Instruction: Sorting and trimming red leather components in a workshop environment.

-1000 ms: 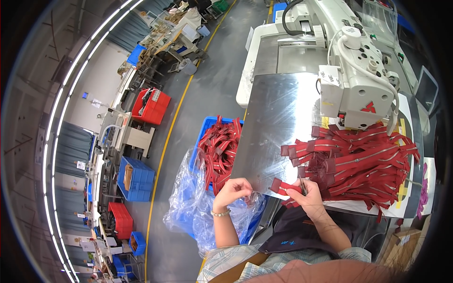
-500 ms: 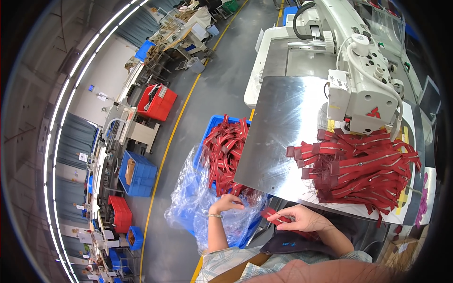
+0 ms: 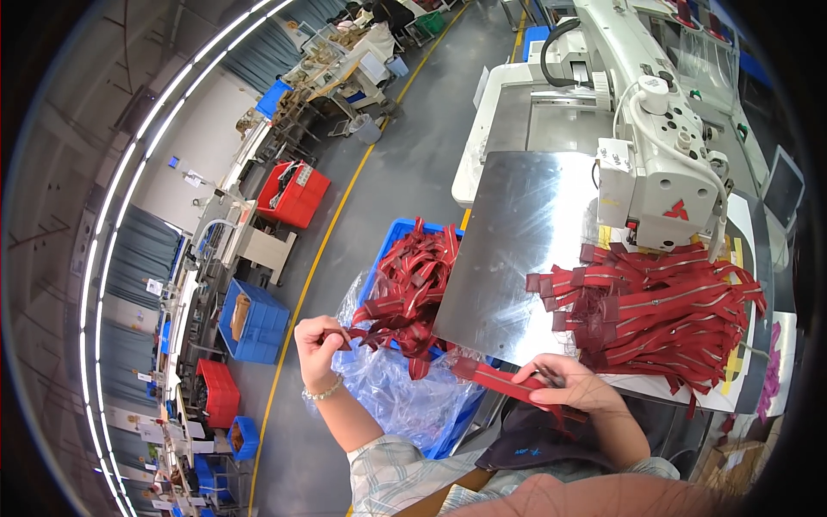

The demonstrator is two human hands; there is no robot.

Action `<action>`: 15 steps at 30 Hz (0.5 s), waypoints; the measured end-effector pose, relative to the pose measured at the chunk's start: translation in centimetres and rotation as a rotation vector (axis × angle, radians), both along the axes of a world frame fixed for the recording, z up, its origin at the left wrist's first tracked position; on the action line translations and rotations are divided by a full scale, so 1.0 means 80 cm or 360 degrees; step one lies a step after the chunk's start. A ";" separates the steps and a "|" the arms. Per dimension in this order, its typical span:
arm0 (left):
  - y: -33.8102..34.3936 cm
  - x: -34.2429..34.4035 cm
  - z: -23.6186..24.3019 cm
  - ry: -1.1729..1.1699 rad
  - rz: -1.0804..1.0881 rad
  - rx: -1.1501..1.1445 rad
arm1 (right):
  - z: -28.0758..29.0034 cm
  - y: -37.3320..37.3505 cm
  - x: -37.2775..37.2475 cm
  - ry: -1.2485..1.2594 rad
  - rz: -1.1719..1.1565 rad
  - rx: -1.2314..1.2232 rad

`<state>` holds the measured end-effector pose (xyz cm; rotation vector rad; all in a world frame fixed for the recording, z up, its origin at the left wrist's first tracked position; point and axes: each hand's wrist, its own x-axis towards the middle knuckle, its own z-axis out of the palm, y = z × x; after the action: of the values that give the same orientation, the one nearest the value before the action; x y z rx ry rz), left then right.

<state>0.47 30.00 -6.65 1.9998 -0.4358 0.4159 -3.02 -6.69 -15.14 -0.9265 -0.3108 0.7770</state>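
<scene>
My left hand [image 3: 319,346] is closed on the dark red end of a zipper at the left side of a blue bin. Red zippers [image 3: 413,267] are heaped in that bin, some hanging over its near side in a tangle. In front of my body my right hand [image 3: 575,386] grips another red zipper [image 3: 491,377], whose flat end points left toward the bin. Something small and dark shows at its fingers, too unclear to name. A thick pile of red zippers [image 3: 663,310] with pale teeth lies on the machine's table to the right.
A white sewing machine head [image 3: 676,194] stands over a shiny metal plate [image 3: 508,250], whose corner reaches near the bin. Clear plastic film [image 3: 388,388] drapes the blue bin [image 3: 379,258]. Across the aisle are red bins [image 3: 293,196] and a blue crate [image 3: 254,319].
My left hand has moved left and up from the bin's near edge, now gripping a zipper end. The bin's zippers have shifted toward it. My right hand has risen slightly, showing more of its zipper.
</scene>
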 end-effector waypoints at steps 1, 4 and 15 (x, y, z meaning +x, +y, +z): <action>-0.017 0.004 0.012 -0.0008 -0.0004 -0.0005 | 0.004 -0.014 0.001 -0.0008 -0.0004 -0.0005; -0.052 0.016 0.023 0.0019 -0.0075 -0.0094 | -0.006 -0.065 -0.002 -0.0248 -0.0033 -0.0043; -0.162 0.061 -0.022 0.0416 -0.0599 0.0216 | 0.105 -0.252 -0.057 -0.0730 -0.1216 -0.1501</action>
<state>5.36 17.07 -8.44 2.0098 -0.6712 -0.1108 -7.55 -26.89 -6.72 -1.9646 0.0586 -0.0651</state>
